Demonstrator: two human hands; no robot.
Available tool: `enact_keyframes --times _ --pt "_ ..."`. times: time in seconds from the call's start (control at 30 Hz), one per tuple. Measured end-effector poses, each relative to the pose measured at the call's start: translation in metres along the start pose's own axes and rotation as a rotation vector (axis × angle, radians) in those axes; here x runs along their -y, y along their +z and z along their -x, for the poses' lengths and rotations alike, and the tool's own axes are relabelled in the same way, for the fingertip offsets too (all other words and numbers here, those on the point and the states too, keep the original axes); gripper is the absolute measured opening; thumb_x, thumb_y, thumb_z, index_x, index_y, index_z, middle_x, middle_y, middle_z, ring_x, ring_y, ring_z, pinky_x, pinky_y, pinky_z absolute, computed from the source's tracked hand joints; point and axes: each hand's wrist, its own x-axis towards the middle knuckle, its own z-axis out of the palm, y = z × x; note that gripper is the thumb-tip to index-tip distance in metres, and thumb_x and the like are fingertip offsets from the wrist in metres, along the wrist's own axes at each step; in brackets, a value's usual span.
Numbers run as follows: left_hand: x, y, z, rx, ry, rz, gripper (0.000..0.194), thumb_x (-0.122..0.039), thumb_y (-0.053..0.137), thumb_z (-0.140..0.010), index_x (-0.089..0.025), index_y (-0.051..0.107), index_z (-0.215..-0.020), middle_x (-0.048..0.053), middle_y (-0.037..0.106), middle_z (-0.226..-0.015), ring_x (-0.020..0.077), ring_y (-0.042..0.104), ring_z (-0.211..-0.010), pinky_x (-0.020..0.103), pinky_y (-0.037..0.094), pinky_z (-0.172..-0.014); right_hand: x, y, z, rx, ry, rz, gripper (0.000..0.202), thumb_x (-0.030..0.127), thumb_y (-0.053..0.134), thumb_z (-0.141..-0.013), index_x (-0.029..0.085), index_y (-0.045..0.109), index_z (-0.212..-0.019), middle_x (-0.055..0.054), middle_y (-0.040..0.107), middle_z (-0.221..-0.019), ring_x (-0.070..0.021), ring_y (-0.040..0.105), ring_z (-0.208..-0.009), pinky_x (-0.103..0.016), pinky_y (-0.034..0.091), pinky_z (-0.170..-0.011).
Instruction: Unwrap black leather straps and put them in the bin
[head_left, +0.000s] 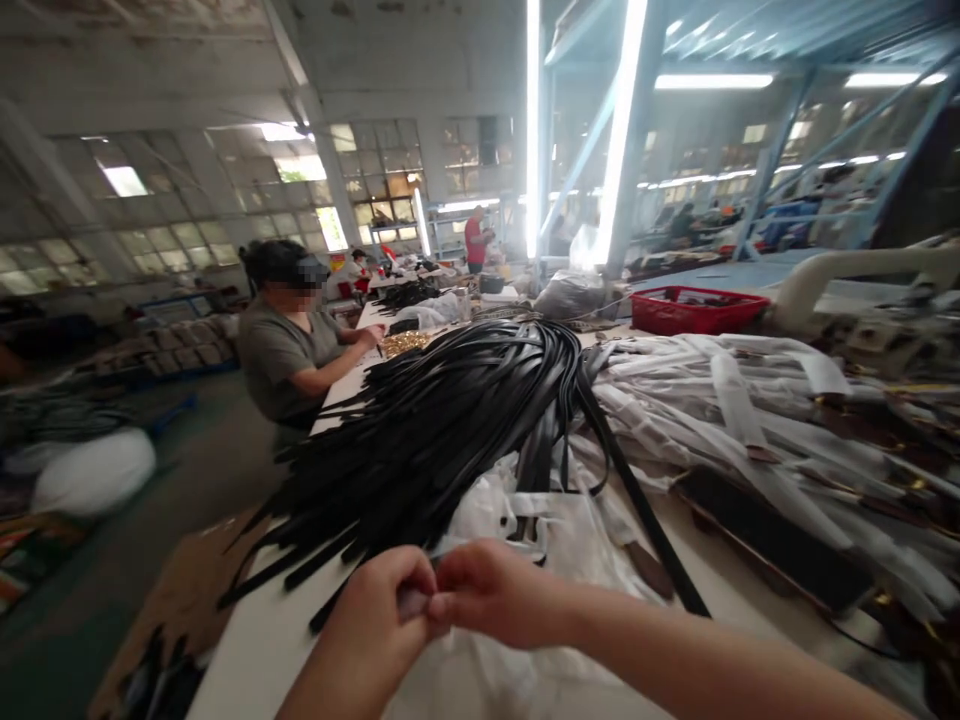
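My left hand and my right hand meet at the bottom middle of the head view, fingers curled and fingertips touching. Something small and pale shows between them, too hidden to make out. Just beyond and beneath the hands lies crumpled translucent white wrapping with a metal buckle on it. A large heap of long black straps spreads over the white table, some ends hanging past its left edge. One black strap runs toward the front, right of my hands.
White-wrapped straps pile up at the right, near a dark flat block and a machine. A red basket stands behind. A person works at the table's left edge beside gold-coloured pieces.
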Motion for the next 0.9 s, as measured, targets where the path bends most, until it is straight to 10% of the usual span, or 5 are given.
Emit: enact_keyframes --times 0.23,0.4,0.53,0.67,0.9 --pt "0.028 0.000 0.021 -0.351 -0.092 0.744 0.060 -0.031 0.081 -0.061 -0.017 0.052 -0.112 -0.004 0.063 -0.071 0.0120 0.057 -0.066 0.021 0.043 -0.064 0.001 0.024 -0.006 -0.259 0.017 -0.209 0.042 0.054 0.075 -0.073 0.015 0.068 -0.085 -0.007 0.073 -0.082 -0.0178 0.066 -0.078 -0.028 0.049 -0.069" --pt "0.044 0.007 0.010 -0.343 -0.027 0.577 0.067 -0.022 0.082 -0.057 -0.018 0.053 -0.118 0.000 0.066 -0.086 0.0134 0.063 -0.069 0.023 0.049 -0.067 -0.009 0.041 -0.013 -0.085 0.091 -0.501 0.072 0.046 0.092 -0.047 0.016 0.061 -0.105 -0.002 0.071 -0.080 -0.0159 0.067 -0.071 -0.028 0.050 -0.065" --pt "0.053 0.015 0.004 -0.460 -0.029 0.898 0.076 -0.030 0.091 -0.051 -0.021 0.054 -0.117 0.006 0.059 -0.112 0.0194 0.067 -0.092 0.025 0.055 -0.073 -0.013 0.044 -0.021 -0.267 0.050 -0.447 0.047 0.049 0.088 -0.053 0.015 0.057 -0.065 -0.001 0.066 -0.058 -0.0126 0.060 -0.053 -0.026 0.046 -0.056" --pt "0.053 0.025 0.010 -0.247 -0.248 1.302 0.068 -0.044 0.092 -0.051 -0.014 0.065 -0.106 0.011 0.071 -0.097 0.0210 0.070 -0.087 0.026 0.058 -0.075 -0.010 0.042 -0.023 -0.392 0.048 -0.346 0.035 0.039 0.085 -0.058 0.016 0.059 -0.066 0.001 0.065 -0.056 -0.0138 0.061 -0.054 -0.025 0.045 -0.054" --pt "0.065 0.023 -0.002 -0.524 -0.354 1.346 0.051 -0.035 0.098 -0.018 -0.015 0.072 -0.057 0.001 0.074 -0.064 0.0125 0.066 -0.059 0.014 0.056 -0.052 -0.016 0.054 -0.020 -0.198 0.112 -0.195 0.019 0.027 0.068 -0.064 0.019 0.052 -0.060 0.002 0.063 -0.056 -0.0128 0.060 -0.052 -0.021 0.045 -0.050"
